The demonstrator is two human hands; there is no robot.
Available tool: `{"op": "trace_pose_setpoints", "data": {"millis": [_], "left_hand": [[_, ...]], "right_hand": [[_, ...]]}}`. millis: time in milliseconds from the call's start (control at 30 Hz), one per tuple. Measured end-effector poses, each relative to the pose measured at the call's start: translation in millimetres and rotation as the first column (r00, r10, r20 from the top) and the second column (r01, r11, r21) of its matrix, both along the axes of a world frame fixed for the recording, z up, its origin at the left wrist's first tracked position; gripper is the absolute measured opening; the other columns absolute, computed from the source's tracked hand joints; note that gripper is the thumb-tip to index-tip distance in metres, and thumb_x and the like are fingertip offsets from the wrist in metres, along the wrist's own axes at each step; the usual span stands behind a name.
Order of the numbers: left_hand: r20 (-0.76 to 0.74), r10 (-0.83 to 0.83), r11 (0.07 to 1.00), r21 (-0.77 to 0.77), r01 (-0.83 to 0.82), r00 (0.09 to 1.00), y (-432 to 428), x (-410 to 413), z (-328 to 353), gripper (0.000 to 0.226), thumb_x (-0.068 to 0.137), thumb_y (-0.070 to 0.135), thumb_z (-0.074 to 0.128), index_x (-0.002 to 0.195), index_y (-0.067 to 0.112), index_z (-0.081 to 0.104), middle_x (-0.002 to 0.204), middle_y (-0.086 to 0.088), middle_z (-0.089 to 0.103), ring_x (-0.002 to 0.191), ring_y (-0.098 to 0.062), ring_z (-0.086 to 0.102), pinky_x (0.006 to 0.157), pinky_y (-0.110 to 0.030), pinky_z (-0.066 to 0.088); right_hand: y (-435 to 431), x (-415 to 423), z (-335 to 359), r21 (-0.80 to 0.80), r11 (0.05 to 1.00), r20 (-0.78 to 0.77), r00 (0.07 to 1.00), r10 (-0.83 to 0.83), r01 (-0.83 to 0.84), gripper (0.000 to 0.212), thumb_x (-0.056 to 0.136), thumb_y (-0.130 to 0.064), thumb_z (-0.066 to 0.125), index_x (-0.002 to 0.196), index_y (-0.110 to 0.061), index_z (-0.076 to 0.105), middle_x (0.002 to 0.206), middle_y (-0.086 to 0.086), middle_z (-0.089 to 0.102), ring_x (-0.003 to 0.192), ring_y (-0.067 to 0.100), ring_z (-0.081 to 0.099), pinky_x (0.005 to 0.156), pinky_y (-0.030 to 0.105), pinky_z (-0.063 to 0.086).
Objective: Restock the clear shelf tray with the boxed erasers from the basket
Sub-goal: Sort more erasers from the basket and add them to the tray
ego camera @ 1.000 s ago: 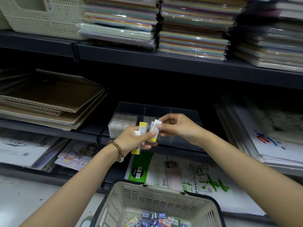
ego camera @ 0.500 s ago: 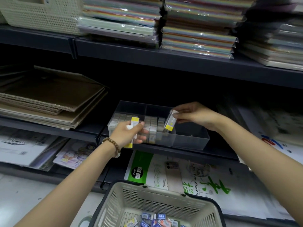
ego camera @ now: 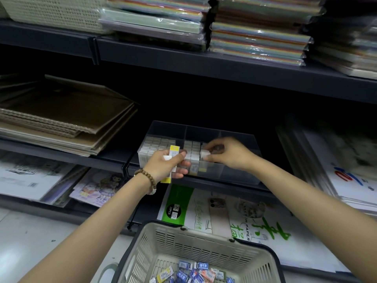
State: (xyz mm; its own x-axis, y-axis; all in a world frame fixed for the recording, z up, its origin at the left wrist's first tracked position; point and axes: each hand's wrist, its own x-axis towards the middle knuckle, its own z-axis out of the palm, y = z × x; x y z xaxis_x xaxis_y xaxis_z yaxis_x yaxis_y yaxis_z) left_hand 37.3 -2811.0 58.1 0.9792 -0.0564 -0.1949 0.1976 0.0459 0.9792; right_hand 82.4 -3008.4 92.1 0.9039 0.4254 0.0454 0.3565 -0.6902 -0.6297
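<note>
The clear tray (ego camera: 234,176) stands on a dark shelf (ego camera: 224,185), with white eraser boxes (ego camera: 155,144) upright in rows in its left and middle compartments. The left hand (ego camera: 167,166) grips a yellow-ended box (ego camera: 174,150); the right hand (ego camera: 228,154) pinches a white box (ego camera: 204,155). Loose boxes (ego camera: 195,272) lie in the beige basket (ego camera: 183,248).

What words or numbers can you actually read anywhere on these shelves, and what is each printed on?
"20PCS": on a black round badge on the green-cornered paper pack.
"SKETCH PAPER": sideways on the same pack, beside large green brush characters I cannot read for certain.
Eraser boxes in the basket: print blurred.
Yellow-ended box in the left hand: print too small.
</note>
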Motion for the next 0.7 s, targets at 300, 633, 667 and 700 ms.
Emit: {"op": "trace_pose_setpoints", "data": {"millis": [300,633,667,700], "left_hand": [[-0.011,0.025,1.000,-0.001,-0.025,1.000,-3,-3,3,0.021,0.088,0.031,0.062,0.094,0.011,0.057,0.065,0.000,0.062,0.054,-0.007,0.065,0.048,-0.018,0.050],[0.033,-0.102,0.995,-0.004,0.102,0.994,-11,-18,22,0.054,0.073,0.059,0.053,0.093,0.009,0.059,0.064,0.003,0.071,0.062,-0.011,0.069,0.051,-0.017,0.051],[0.042,-0.117,0.993,0.025,0.116,0.992,-15,-19,23,0.056,0.073,0.061,0.050,0.093,0.010,0.059,0.063,0.003,0.070,0.061,-0.011,0.069,0.050,-0.017,0.050],[0.044,-0.123,0.992,0.026,0.122,0.991,-18,-21,23,0.056,0.075,0.062,0.046,0.094,0.011,0.060,0.062,0.002,0.069,0.060,-0.011,0.069,0.049,-0.017,0.050]], "right_hand": [[5,0,-5,-0.045,0.984,-0.070,0.982,-0.177,0.174,0.024,0.078,-0.029,0.074,0.094,-0.013,0.066,0.091,0.002,0.067,0.084,0.016,0.063,0.073,0.026,0.048],[16,-28,17,0.399,0.907,-0.260,0.965,-0.028,0.134,0.023,0.093,-0.039,0.053,0.091,-0.026,0.071,0.085,-0.008,0.069,0.071,-0.001,0.064,0.062,0.012,0.050],[16,-31,19,0.416,0.900,-0.316,0.949,0.010,0.129,0.024,0.092,-0.041,0.053,0.092,-0.026,0.072,0.087,-0.008,0.070,0.072,-0.001,0.064,0.063,0.013,0.050],[16,-34,19,0.413,0.903,-0.352,0.935,0.036,0.121,0.024,0.091,-0.041,0.055,0.095,-0.025,0.073,0.088,-0.006,0.070,0.076,0.001,0.064,0.066,0.014,0.051]]}}
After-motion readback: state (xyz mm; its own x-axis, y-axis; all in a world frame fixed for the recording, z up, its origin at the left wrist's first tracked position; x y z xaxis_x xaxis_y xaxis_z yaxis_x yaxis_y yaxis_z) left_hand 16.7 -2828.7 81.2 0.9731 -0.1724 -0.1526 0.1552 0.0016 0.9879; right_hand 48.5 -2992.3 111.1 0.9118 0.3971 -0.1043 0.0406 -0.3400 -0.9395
